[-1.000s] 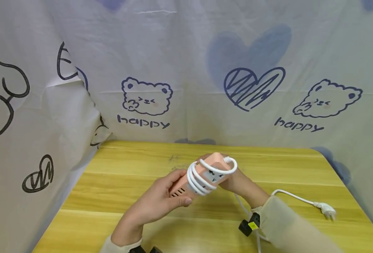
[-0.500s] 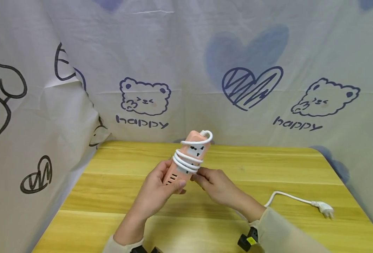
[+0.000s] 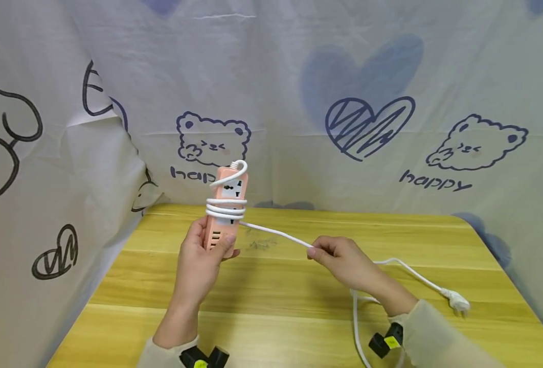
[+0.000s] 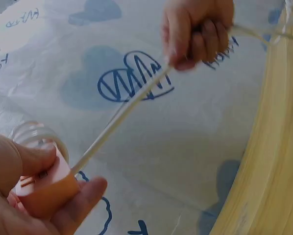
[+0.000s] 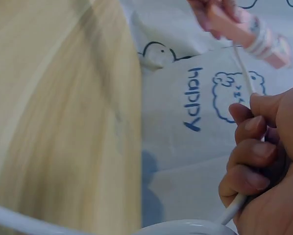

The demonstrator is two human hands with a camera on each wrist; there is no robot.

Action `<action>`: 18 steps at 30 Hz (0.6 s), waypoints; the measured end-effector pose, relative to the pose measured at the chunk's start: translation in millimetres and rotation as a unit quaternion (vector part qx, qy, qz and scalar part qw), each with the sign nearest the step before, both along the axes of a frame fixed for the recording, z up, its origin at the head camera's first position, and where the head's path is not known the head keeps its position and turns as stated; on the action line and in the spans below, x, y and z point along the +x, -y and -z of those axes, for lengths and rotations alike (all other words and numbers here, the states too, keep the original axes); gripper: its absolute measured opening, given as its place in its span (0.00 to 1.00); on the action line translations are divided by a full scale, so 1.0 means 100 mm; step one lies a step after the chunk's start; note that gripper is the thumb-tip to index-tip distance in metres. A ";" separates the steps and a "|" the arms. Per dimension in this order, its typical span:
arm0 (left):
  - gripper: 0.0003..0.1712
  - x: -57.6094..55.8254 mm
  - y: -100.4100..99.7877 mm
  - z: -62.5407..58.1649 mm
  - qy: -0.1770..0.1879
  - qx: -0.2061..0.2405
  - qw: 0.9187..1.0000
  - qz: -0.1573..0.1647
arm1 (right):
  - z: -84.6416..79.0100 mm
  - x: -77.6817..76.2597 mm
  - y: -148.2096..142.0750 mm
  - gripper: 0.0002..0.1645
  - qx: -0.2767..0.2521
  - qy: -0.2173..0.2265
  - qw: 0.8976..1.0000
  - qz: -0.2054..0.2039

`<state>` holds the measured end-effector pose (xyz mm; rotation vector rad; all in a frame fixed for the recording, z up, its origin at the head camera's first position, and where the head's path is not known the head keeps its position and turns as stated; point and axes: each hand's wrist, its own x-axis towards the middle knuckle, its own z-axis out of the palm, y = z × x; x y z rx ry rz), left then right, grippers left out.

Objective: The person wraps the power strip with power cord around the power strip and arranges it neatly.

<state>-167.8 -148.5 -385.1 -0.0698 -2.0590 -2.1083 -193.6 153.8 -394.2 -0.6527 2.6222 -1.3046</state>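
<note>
A pink power strip (image 3: 227,240) stands nearly upright in the air, gripped at its lower end by my left hand (image 3: 200,263). Several turns of white cord (image 3: 225,209) wrap its middle. From the strip the cord runs taut to my right hand (image 3: 345,260), which pinches it between thumb and fingers. In the right wrist view the curled fingers (image 5: 247,181) close round the cord. The left wrist view shows the left thumb (image 4: 38,156) pressing the strip's face near its slots. Beyond the right hand the loose cord trails onto the table, ending in a white plug (image 3: 456,301).
The wooden table (image 3: 280,327) lies under both hands. A loop of slack cord (image 3: 356,322) hangs by the right wrist. White cloth with printed bears and hearts (image 3: 290,102) hangs behind the table and at its sides.
The left hand has moved left and up with the power strip, turning it more upright. The right hand has come from beside the strip out to the right, drawing the cord taut.
</note>
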 end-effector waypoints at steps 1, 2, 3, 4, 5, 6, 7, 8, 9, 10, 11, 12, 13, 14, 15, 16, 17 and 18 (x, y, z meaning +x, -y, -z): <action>0.29 -0.01 0.01 0.01 0.005 -0.017 1.000 -0.014 | -0.02 0.01 -0.01 0.14 0.005 -0.015 1.000 0.008; 0.29 -0.01 0.02 0.02 0.013 -0.039 0.999 -0.026 | -0.05 0.01 -0.02 0.14 0.010 -0.033 0.999 0.014; 0.29 -0.02 0.02 0.03 0.020 -0.064 0.997 -0.038 | -0.07 0.02 -0.03 0.14 0.016 -0.053 0.998 0.020; 0.30 -0.03 0.01 0.04 0.027 -0.089 0.994 -0.049 | -0.10 0.03 -0.03 0.14 0.024 -0.074 0.997 0.025; 0.30 -0.03 0.01 0.05 0.034 -0.113 0.991 -0.059 | -0.12 0.03 -0.03 0.13 0.031 -0.094 0.995 0.028; 0.31 -0.03 0.00 0.06 0.040 -0.132 0.988 -0.066 | -0.15 0.04 -0.03 0.13 0.038 -0.110 0.993 0.030; 0.31 -0.03 0.00 0.06 0.045 -0.150 0.985 -0.073 | -0.16 0.04 -0.03 0.13 0.044 -0.122 0.991 0.030; 0.31 -0.03 0.00 0.07 0.047 -0.166 0.982 -0.081 | -0.18 0.05 -0.02 0.13 0.050 -0.129 0.990 0.031; 0.31 -0.03 -0.01 0.07 0.048 -0.178 0.979 -0.088 | -0.18 0.05 -0.02 0.12 0.057 -0.129 0.989 0.032; 0.31 -0.03 0.00 0.07 0.049 -0.187 0.977 -0.094 | -0.18 0.05 -0.02 0.12 0.064 -0.126 0.989 0.033; 0.31 -0.03 0.00 0.07 0.050 -0.194 0.975 -0.099 | -0.17 0.06 -0.03 0.12 0.069 -0.121 0.990 0.033; 0.31 -0.03 0.00 0.07 0.053 -0.200 0.973 -0.102 | -0.16 0.06 -0.03 0.11 0.074 -0.116 0.990 0.033; 0.31 -0.03 0.00 0.06 0.055 -0.205 0.972 -0.104 | -0.14 0.07 -0.04 0.11 0.083 -0.114 0.990 0.031; 0.31 -0.04 0.01 0.06 0.057 -0.208 0.971 -0.105 | -0.11 0.07 -0.04 0.10 0.093 -0.121 0.988 0.026; 0.32 -0.04 0.01 0.07 0.059 -0.209 0.971 -0.104 | -0.09 0.08 -0.05 0.09 0.105 -0.134 0.985 0.014; 0.32 -0.05 0.01 0.07 0.062 -0.210 0.970 -0.103 | -0.06 0.10 -0.05 0.08 0.115 -0.149 0.982 -0.003; 0.32 -0.05 0.01 0.08 0.063 -0.211 0.970 -0.102 | -0.04 0.12 -0.05 0.08 0.126 -0.169 0.977 -0.022; 0.32 -0.06 0.01 0.09 0.064 -0.216 0.969 -0.104 | -0.03 0.14 -0.04 0.07 0.136 -0.193 0.971 -0.041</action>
